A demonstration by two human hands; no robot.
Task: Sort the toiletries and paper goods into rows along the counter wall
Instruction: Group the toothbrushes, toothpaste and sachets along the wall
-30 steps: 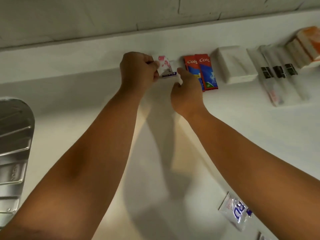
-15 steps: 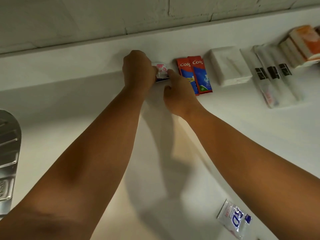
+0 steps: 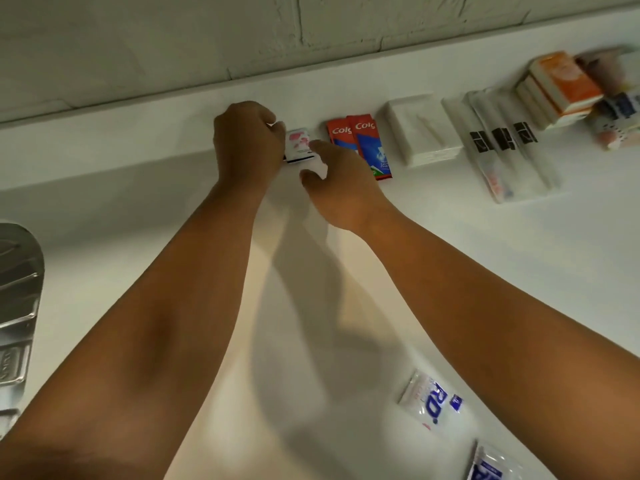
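A small white packet with pink print (image 3: 298, 143) lies near the counter wall, left of two red and blue toothpaste boxes (image 3: 363, 143). My left hand (image 3: 247, 143) has its fingers curled round the packet's left edge. My right hand (image 3: 337, 183) touches the packet's right side with forefinger and thumb. Further right along the wall lie a white napkin stack (image 3: 424, 128), clear wrapped toothbrushes (image 3: 502, 150) and orange and white boxes (image 3: 561, 88). Two clear sachets with blue print (image 3: 431, 400) (image 3: 491, 465) lie near the front.
A metal sink drainer (image 3: 17, 306) sits at the left edge of the white counter (image 3: 138, 202). More small packets (image 3: 616, 123) lie blurred at the far right. The wall (image 3: 207, 36) runs along the back.
Both hands have set the pink-print packet lower, down by the wall left of the toothpaste boxes. The right hand has closed in on its right side.
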